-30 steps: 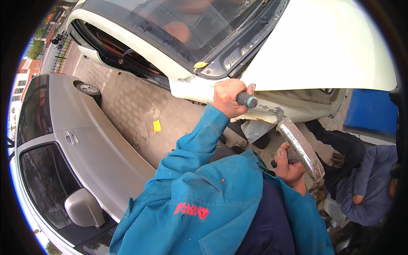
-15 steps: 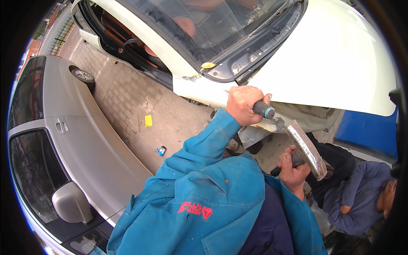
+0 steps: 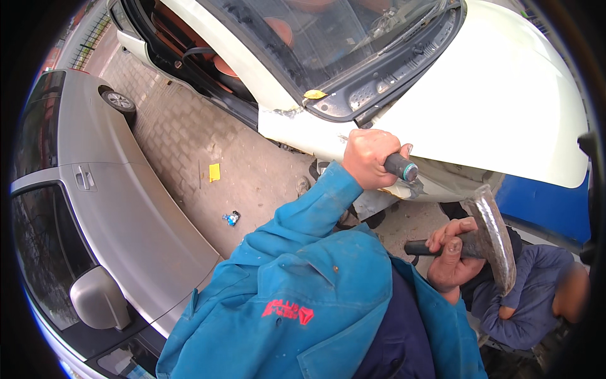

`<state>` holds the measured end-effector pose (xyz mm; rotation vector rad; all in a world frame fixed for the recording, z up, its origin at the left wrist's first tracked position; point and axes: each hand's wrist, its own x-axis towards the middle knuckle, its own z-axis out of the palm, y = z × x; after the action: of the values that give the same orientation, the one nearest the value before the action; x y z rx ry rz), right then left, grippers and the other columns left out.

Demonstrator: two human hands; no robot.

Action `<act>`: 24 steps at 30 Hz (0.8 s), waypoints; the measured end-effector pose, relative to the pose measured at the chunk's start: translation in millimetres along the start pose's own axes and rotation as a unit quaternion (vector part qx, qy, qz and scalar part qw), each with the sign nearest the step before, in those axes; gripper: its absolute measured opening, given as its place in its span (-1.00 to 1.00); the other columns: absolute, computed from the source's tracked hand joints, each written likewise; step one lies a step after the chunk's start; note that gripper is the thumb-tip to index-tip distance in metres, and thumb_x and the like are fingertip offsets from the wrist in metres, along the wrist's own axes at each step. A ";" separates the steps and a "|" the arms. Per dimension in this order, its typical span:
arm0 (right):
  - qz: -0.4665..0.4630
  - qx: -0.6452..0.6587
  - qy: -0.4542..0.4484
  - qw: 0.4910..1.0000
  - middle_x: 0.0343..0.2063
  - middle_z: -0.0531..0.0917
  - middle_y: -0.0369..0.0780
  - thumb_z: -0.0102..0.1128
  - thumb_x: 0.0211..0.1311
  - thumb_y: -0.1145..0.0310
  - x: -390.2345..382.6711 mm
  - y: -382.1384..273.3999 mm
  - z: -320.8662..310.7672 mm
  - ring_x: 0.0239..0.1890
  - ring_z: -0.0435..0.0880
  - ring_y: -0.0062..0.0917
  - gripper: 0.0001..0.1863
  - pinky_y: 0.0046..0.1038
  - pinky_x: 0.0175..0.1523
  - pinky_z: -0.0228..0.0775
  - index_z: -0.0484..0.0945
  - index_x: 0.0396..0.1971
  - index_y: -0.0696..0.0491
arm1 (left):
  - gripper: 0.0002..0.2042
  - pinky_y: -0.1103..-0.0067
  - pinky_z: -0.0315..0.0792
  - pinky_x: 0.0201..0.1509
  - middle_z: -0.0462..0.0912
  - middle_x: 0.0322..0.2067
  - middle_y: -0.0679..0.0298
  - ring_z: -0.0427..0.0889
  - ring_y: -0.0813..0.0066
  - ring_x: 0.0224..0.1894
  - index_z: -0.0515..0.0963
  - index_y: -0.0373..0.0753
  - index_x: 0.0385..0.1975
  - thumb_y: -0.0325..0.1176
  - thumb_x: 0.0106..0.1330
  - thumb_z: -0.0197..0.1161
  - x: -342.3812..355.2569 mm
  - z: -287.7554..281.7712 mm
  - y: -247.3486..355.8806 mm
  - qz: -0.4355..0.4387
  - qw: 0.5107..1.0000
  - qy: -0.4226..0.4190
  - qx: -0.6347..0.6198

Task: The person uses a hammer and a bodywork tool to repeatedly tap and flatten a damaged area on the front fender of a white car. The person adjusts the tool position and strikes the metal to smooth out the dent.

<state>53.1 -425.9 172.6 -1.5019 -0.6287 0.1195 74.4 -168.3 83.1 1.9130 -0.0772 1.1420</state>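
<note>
My left hand (image 3: 369, 158) is closed around a dark cylindrical tool (image 3: 401, 167) with a teal ring near its end, over the cream car's front side by the edge of the hood (image 3: 486, 95). The body panel (image 3: 404, 189) beneath shows chipped, bare patches. Lower and to the right, my right hand (image 3: 451, 259) grips the black handle of a hammer (image 3: 495, 240), whose long, scuffed steel head points up toward the hood. The hammer head and the dark tool are apart.
A silver car (image 3: 107, 202) with a mirror stands at left across paving (image 3: 177, 145), where a yellow scrap (image 3: 214, 172) and crumpled litter (image 3: 231, 218) lie. At right, a person in grey-blue (image 3: 524, 303) has folded arms beside a blue panel (image 3: 543, 208).
My right hand and the hammer have moved right, widening the gap to the dark tool. My left hand sits slightly further right and down in the view, and the view has shifted a little.
</note>
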 end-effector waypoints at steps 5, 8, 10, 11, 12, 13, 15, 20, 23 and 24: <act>-0.070 -0.199 -0.045 0.977 -0.26 0.71 -0.14 0.48 0.56 0.27 6.6 12.8 1.7 -0.30 0.71 -0.36 -0.54 -0.27 -0.15 0.62 0.58 0.23 0.24 | -0.66 0.26 0.35 -0.56 0.47 -0.69 0.15 0.51 0.10 -0.67 0.50 -0.20 -0.63 -0.50 0.27 0.59 -0.6 0.1 0.3 0.003 1.000 -0.011 0.009; 0.050 -0.250 -0.058 0.965 -0.26 0.70 -0.15 0.40 0.58 0.39 7.1 8.3 -1.8 -0.33 0.70 -0.47 -0.67 -0.35 -0.19 0.58 0.58 0.15 0.25 | -0.65 0.22 0.41 -0.53 0.52 -0.67 0.16 0.57 0.06 -0.63 0.48 -0.18 -0.64 -0.46 0.25 0.58 -2.2 0.3 -0.6 -0.036 0.999 -0.011 0.014; 0.096 -0.109 -0.027 0.989 -0.31 0.61 -0.18 0.25 0.67 0.45 4.8 -4.1 -6.2 -0.49 0.58 -0.65 -0.74 -0.48 -0.35 0.49 0.47 0.16 0.23 | -0.65 0.22 0.41 -0.53 0.52 -0.67 0.17 0.56 0.08 -0.64 0.47 -0.17 -0.65 -0.46 0.25 0.57 -4.9 4.0 1.1 -0.016 1.000 -0.012 0.019; 0.072 -0.088 0.003 0.993 -0.32 0.54 -0.21 0.20 0.71 0.41 4.1 -12.5 -10.3 -0.48 0.55 -0.63 -0.73 -0.45 -0.35 0.52 0.43 0.19 0.21 | -0.65 0.22 0.41 -0.54 0.52 -0.67 0.17 0.56 0.08 -0.64 0.47 -0.17 -0.64 -0.46 0.25 0.57 -5.7 5.4 1.6 -0.004 1.000 -0.016 0.026; 0.013 -0.040 0.044 0.998 -0.34 0.57 -0.17 0.24 0.69 0.40 5.7 -16.1 -12.3 -0.45 0.59 -0.60 -0.64 -0.40 -0.34 0.57 0.41 0.24 0.30 | -0.65 0.22 0.40 -0.54 0.52 -0.67 0.17 0.55 0.09 -0.64 0.47 -0.17 -0.64 -0.46 0.25 0.57 -7.1 6.2 2.8 0.003 0.999 -0.021 0.036; -0.052 0.010 0.040 0.998 -0.34 0.56 -0.16 0.26 0.69 0.37 4.1 -18.6 -11.3 -0.45 0.59 -0.58 -0.62 -0.38 -0.34 0.59 0.40 0.25 0.28 | -0.66 0.23 0.40 -0.54 0.52 -0.67 0.17 0.55 0.09 -0.64 0.48 -0.17 -0.64 -0.46 0.26 0.56 -7.6 7.3 3.6 0.014 0.999 -0.020 0.034; -0.123 0.101 0.099 0.982 -0.30 0.63 -0.14 0.37 0.64 0.30 4.9 -14.9 -8.7 -0.40 0.66 -0.43 -0.59 -0.28 -0.30 0.61 0.48 0.24 0.23 | -0.65 0.24 0.40 -0.53 0.52 -0.67 0.17 0.56 0.09 -0.64 0.48 -0.17 -0.64 -0.45 0.27 0.57 -7.1 7.3 3.2 -0.001 0.999 -0.018 0.035; -0.034 -0.387 -0.144 0.910 -0.21 0.75 -0.14 0.46 0.55 0.36 5.4 3.8 -6.6 -0.27 0.76 -0.34 -0.69 -0.30 -0.18 0.60 0.68 0.10 0.24 | -0.63 0.26 0.39 -0.52 0.50 -0.67 0.15 0.54 0.07 -0.64 0.48 -0.17 -0.63 -0.42 0.32 0.59 -0.4 0.0 -1.2 -0.061 0.998 0.009 0.034; 0.006 -0.180 -0.072 0.981 -0.29 0.68 -0.17 0.36 0.62 0.36 -2.2 -17.6 -14.6 -0.38 0.66 -0.54 -0.60 -0.38 -0.28 0.58 0.49 0.25 0.25 | -0.64 0.26 0.39 -0.52 0.50 -0.67 0.15 0.54 0.07 -0.63 0.48 -0.19 -0.63 -0.44 0.31 0.58 -0.5 -1.2 0.4 -0.052 0.998 0.008 0.022; 0.075 -0.054 -0.028 0.995 -0.27 0.68 -0.15 0.38 0.60 0.36 -3.0 -25.3 -14.8 -0.38 0.66 -0.50 -0.57 -0.36 -0.29 0.58 0.49 0.26 0.27 | -0.64 0.26 0.40 -0.52 0.50 -0.67 0.15 0.54 0.07 -0.63 0.48 -0.18 -0.63 -0.45 0.31 0.58 -1.5 -0.7 1.5 -0.040 0.999 0.001 0.030</act>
<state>49.6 -442.8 196.5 -1.6546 -0.5743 0.2468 72.4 -169.2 83.1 1.9492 0.0348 1.1028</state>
